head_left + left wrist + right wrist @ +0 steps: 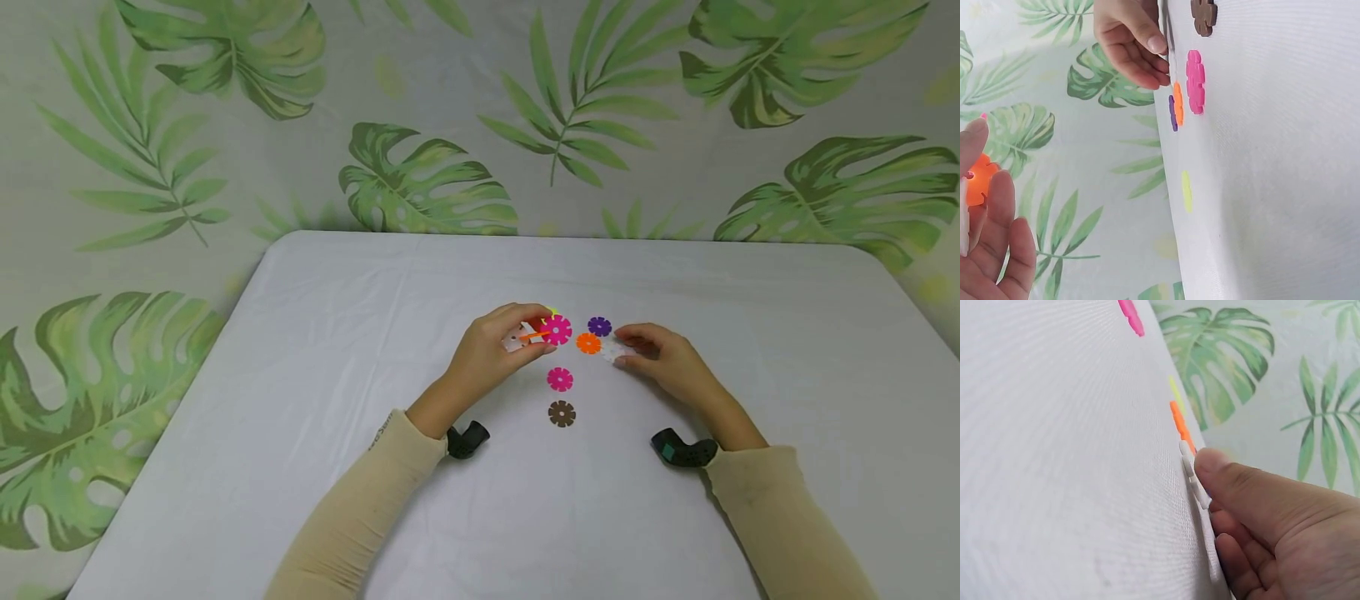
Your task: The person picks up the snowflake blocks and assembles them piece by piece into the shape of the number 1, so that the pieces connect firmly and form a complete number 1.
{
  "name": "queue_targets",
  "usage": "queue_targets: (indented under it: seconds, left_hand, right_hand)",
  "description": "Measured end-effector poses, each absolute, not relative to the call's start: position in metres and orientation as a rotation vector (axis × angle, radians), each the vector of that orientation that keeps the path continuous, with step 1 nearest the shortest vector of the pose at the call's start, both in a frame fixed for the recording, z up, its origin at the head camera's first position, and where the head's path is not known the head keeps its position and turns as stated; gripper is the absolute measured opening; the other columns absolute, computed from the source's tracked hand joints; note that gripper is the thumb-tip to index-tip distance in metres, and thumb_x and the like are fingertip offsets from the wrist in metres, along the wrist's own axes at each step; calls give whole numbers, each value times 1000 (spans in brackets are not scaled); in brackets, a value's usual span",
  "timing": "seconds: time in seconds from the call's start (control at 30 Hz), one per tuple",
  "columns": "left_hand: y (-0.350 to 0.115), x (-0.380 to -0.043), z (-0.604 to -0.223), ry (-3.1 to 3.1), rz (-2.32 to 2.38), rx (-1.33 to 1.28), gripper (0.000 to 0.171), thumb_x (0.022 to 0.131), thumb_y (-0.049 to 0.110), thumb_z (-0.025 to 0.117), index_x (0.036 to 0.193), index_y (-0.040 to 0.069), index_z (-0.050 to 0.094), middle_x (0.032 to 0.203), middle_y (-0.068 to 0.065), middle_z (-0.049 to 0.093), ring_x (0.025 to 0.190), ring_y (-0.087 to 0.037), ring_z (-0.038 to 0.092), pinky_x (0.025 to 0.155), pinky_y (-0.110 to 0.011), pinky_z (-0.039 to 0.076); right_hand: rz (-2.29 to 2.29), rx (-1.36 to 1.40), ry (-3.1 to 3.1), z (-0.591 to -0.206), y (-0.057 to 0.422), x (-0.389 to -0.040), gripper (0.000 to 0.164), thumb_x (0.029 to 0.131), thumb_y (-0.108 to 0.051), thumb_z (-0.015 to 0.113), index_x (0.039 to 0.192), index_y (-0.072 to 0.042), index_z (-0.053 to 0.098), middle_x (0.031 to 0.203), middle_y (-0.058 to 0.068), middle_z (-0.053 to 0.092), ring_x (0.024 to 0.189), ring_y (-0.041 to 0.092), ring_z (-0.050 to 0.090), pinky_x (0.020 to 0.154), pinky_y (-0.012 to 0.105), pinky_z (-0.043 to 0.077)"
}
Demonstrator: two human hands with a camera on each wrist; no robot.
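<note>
My left hand is raised over the table and grips several slotted plastic discs joined together. A pink disc faces the head camera, an orange disc stands edge-on behind it, and a white disc lies nearer the palm, partly hidden by fingers. To the right, my right hand pinches the edge of another white disc between thumb and fingers, low over the tabletop. Just left of that disc lie a loose orange disc and a purple disc.
A second pink disc and a brown disc lie on the white-covered table, nearer the body. A yellow disc lies behind the left hand's pieces. Black wrist devices sit at both cuffs. A leaf-patterned cloth hangs beyond the table.
</note>
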State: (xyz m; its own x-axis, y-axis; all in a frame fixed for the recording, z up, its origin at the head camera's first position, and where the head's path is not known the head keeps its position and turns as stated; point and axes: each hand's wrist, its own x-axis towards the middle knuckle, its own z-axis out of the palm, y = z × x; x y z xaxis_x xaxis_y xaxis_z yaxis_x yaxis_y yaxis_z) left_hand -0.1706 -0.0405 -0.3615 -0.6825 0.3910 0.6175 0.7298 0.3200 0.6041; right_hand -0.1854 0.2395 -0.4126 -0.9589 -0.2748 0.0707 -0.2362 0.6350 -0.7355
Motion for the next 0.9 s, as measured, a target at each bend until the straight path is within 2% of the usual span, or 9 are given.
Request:
queue_targets:
  seconds: [0.3,0.53,0.73,0.9]
  left_hand:
    - [-41,-170,-361,-2243,-1305,-994,40,72,13,76,108,4,61,101,-4,63,93,-9,55,80,-12,42]
    - [-41,-170,-360,-2244,-1315,-992,39,72,13,76,107,4,61,99,-4,63,92,-9,55,79,-12,42]
    - [-41,-170,-361,-2255,-1330,-987,39,73,13,76,108,5,61,100,-3,63,92,-8,54,78,-13,43]
    - [-41,-170,-361,-2264,-1331,-984,39,73,13,76,108,5,61,101,-3,62,92,-8,54,78,-13,43]
  right_hand:
    - [-1137,-537,2835,-415,240,-188,34,83,-23,66,114,-9,61,114,8,53,103,22,48,87,36,41]
    - [-1168,-481,2804,-413,237,-188,32,83,-19,67,110,-6,57,108,11,52,97,25,47,86,41,40]
    - [-1263,-461,2789,-408,235,-186,24,84,-17,65,104,-7,56,88,8,55,79,21,48,68,23,44]
    - [-1427,-511,2739,-400,233,-184,20,85,-11,63,102,-3,58,90,10,57,75,19,52,63,18,45]
